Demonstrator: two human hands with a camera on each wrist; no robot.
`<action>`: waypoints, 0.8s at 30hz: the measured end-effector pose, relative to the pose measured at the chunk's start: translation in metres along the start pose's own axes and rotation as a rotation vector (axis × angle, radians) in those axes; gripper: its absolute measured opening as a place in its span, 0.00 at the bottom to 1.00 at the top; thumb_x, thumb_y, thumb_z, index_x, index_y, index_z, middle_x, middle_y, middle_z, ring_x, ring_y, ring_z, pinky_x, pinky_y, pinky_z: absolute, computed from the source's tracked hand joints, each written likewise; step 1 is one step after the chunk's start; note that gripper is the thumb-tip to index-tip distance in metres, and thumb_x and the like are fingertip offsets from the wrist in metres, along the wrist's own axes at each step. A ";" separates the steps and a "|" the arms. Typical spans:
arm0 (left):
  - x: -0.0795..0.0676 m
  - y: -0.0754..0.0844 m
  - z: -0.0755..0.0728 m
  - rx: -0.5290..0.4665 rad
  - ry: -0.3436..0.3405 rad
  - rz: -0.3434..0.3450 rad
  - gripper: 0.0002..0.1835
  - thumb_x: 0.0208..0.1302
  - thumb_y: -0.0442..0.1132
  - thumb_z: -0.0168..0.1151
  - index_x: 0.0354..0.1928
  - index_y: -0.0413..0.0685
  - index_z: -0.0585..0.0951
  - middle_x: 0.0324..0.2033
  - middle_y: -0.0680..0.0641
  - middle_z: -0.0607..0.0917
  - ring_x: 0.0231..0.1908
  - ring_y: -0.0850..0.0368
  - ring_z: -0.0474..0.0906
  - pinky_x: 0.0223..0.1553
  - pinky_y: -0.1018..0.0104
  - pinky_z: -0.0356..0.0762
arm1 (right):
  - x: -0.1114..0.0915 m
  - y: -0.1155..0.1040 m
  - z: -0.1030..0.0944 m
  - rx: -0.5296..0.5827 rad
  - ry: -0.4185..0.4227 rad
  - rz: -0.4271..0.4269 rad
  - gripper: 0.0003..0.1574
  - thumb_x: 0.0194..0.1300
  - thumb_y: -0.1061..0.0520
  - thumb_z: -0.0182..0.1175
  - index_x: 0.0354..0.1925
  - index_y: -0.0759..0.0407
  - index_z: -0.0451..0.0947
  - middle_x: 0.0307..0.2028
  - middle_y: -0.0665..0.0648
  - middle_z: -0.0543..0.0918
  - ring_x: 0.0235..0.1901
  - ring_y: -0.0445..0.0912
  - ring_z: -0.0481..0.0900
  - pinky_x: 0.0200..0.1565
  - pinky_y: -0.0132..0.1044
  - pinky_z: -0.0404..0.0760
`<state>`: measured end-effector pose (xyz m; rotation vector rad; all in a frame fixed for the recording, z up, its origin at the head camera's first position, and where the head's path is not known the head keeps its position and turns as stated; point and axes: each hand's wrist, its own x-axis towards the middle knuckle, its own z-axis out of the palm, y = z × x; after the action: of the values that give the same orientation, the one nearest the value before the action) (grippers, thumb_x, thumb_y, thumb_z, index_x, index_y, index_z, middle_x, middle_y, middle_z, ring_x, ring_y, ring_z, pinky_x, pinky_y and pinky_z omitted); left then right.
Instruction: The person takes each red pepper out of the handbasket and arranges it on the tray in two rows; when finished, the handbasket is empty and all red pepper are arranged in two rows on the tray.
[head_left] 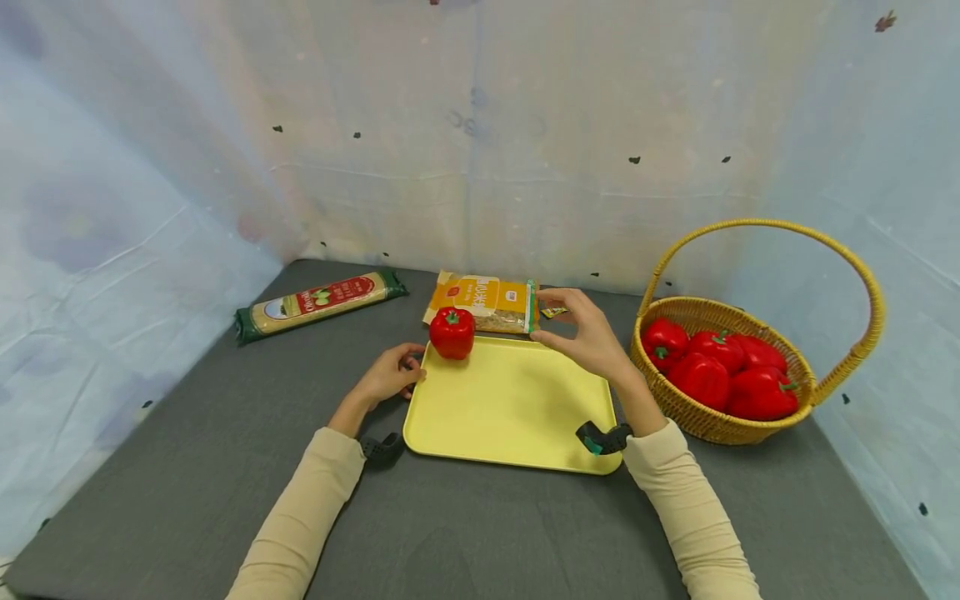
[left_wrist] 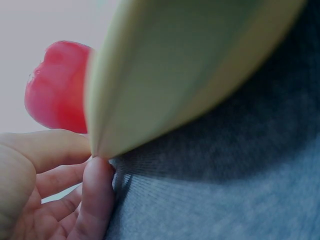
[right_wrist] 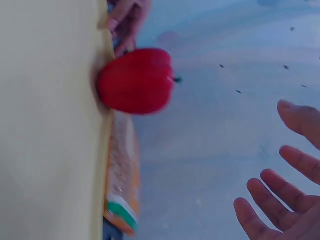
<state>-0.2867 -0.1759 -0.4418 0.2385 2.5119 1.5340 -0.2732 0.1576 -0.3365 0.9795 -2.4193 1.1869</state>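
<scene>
At the left edge of a yellow tray, my left hand pinches the rim near the far corner. The left wrist view shows the thumb and a finger of that hand meeting at the edge of the tray. One red bell pepper stands upright in the tray's far left corner, stem up. My right hand is over the tray's far right part, thumb and fingers apart. In the right wrist view its fingers are spread and hold nothing, away from the pepper.
A wicker basket with a tall handle holds several red bell peppers on the right. Behind the tray lies an orange food packet, with a small yellow packet beside it. A long green-ended pasta packet lies back left.
</scene>
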 end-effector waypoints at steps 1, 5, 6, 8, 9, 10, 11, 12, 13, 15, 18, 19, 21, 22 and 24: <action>0.000 0.000 0.000 0.003 0.002 -0.003 0.26 0.63 0.34 0.59 0.62 0.37 0.66 0.34 0.41 0.75 0.25 0.55 0.73 0.23 0.64 0.79 | -0.002 -0.005 -0.006 -0.004 0.013 -0.008 0.33 0.56 0.63 0.66 0.59 0.63 0.68 0.55 0.62 0.70 0.53 0.55 0.70 0.52 0.49 0.75; 0.000 -0.002 0.000 0.000 0.004 -0.008 0.26 0.64 0.34 0.59 0.62 0.37 0.66 0.35 0.41 0.75 0.25 0.55 0.73 0.23 0.64 0.79 | -0.012 -0.018 -0.031 -0.013 0.064 -0.014 0.27 0.55 0.68 0.65 0.54 0.68 0.72 0.53 0.67 0.71 0.53 0.60 0.70 0.51 0.53 0.75; 0.000 -0.002 0.000 -0.001 0.003 -0.007 0.26 0.64 0.35 0.59 0.63 0.37 0.66 0.35 0.41 0.75 0.25 0.55 0.73 0.24 0.64 0.79 | -0.014 -0.016 -0.036 -0.025 0.077 -0.012 0.26 0.55 0.68 0.65 0.53 0.68 0.73 0.53 0.66 0.72 0.52 0.59 0.71 0.50 0.53 0.75; 0.000 -0.003 0.000 -0.006 0.001 -0.003 0.26 0.64 0.35 0.58 0.63 0.37 0.66 0.35 0.41 0.75 0.25 0.55 0.73 0.24 0.64 0.80 | -0.019 -0.005 -0.047 -0.057 0.107 -0.006 0.25 0.55 0.68 0.66 0.52 0.66 0.74 0.52 0.65 0.73 0.52 0.57 0.72 0.50 0.52 0.76; -0.001 -0.003 0.000 -0.007 0.000 0.000 0.26 0.64 0.35 0.58 0.63 0.37 0.66 0.35 0.41 0.75 0.25 0.55 0.73 0.24 0.64 0.80 | -0.022 0.002 -0.052 -0.069 0.119 0.005 0.25 0.55 0.67 0.66 0.52 0.66 0.75 0.52 0.64 0.74 0.51 0.56 0.72 0.50 0.49 0.76; -0.001 -0.003 0.000 -0.006 -0.002 0.004 0.26 0.64 0.35 0.58 0.63 0.37 0.66 0.35 0.41 0.75 0.25 0.55 0.74 0.24 0.63 0.80 | -0.024 0.008 -0.058 -0.077 0.130 0.009 0.24 0.55 0.66 0.66 0.52 0.65 0.75 0.51 0.63 0.74 0.50 0.55 0.72 0.50 0.45 0.77; -0.001 -0.003 0.000 -0.005 -0.003 0.008 0.26 0.64 0.35 0.58 0.63 0.38 0.66 0.35 0.41 0.75 0.26 0.55 0.74 0.24 0.63 0.80 | -0.027 0.015 -0.064 -0.088 0.140 0.019 0.24 0.56 0.64 0.66 0.52 0.64 0.75 0.50 0.63 0.75 0.49 0.52 0.73 0.50 0.40 0.78; 0.000 -0.004 0.000 -0.004 -0.004 0.012 0.26 0.64 0.35 0.58 0.63 0.38 0.66 0.35 0.41 0.75 0.26 0.55 0.74 0.24 0.63 0.80 | -0.029 0.021 -0.071 -0.094 0.148 0.033 0.23 0.57 0.63 0.65 0.52 0.63 0.76 0.49 0.62 0.75 0.48 0.51 0.73 0.48 0.34 0.78; 0.000 -0.004 0.000 -0.003 -0.005 0.016 0.26 0.64 0.35 0.58 0.63 0.38 0.66 0.36 0.41 0.75 0.26 0.55 0.74 0.24 0.63 0.80 | -0.032 0.025 -0.077 -0.097 0.154 0.051 0.23 0.57 0.62 0.65 0.52 0.62 0.76 0.48 0.62 0.75 0.47 0.49 0.74 0.47 0.29 0.77; 0.000 -0.004 0.000 0.001 -0.007 0.022 0.26 0.65 0.34 0.57 0.63 0.37 0.65 0.36 0.41 0.75 0.26 0.55 0.74 0.24 0.63 0.80 | -0.036 0.032 -0.090 -0.077 0.173 0.094 0.23 0.58 0.60 0.65 0.53 0.62 0.76 0.47 0.61 0.75 0.44 0.46 0.75 0.44 0.21 0.75; 0.001 -0.004 0.000 0.002 -0.005 0.024 0.26 0.64 0.34 0.57 0.63 0.37 0.65 0.35 0.41 0.75 0.26 0.55 0.74 0.24 0.63 0.80 | -0.042 0.037 -0.108 -0.064 0.185 0.168 0.23 0.59 0.60 0.64 0.53 0.61 0.75 0.47 0.58 0.75 0.43 0.41 0.76 0.41 0.18 0.74; 0.001 -0.004 0.000 0.002 -0.004 0.024 0.26 0.64 0.34 0.57 0.63 0.37 0.65 0.35 0.41 0.75 0.26 0.54 0.74 0.24 0.63 0.80 | -0.043 0.039 -0.114 -0.063 0.185 0.192 0.24 0.59 0.59 0.64 0.54 0.61 0.75 0.48 0.56 0.74 0.43 0.39 0.75 0.42 0.18 0.73; 0.001 -0.004 0.000 0.001 -0.002 0.020 0.25 0.64 0.34 0.58 0.63 0.38 0.66 0.35 0.41 0.76 0.26 0.54 0.74 0.24 0.63 0.80 | -0.046 0.044 -0.124 -0.075 0.183 0.241 0.25 0.60 0.59 0.64 0.55 0.62 0.73 0.49 0.54 0.74 0.44 0.35 0.74 0.42 0.17 0.72; 0.001 -0.004 0.000 0.000 -0.001 0.018 0.25 0.64 0.34 0.58 0.63 0.38 0.66 0.35 0.41 0.76 0.26 0.54 0.74 0.24 0.63 0.80 | -0.047 0.045 -0.129 -0.094 0.169 0.267 0.25 0.61 0.58 0.63 0.56 0.62 0.72 0.50 0.52 0.73 0.45 0.34 0.72 0.43 0.17 0.72; 0.001 -0.004 0.000 0.000 -0.002 0.017 0.25 0.64 0.34 0.58 0.63 0.38 0.66 0.35 0.41 0.75 0.25 0.54 0.74 0.24 0.63 0.80 | -0.049 0.052 -0.138 -0.105 0.163 0.312 0.27 0.61 0.58 0.62 0.58 0.63 0.70 0.52 0.51 0.72 0.47 0.32 0.70 0.44 0.16 0.70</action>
<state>-0.2881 -0.1773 -0.4458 0.2617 2.5143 1.5397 -0.2792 0.3101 -0.3063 0.4650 -2.5328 1.1685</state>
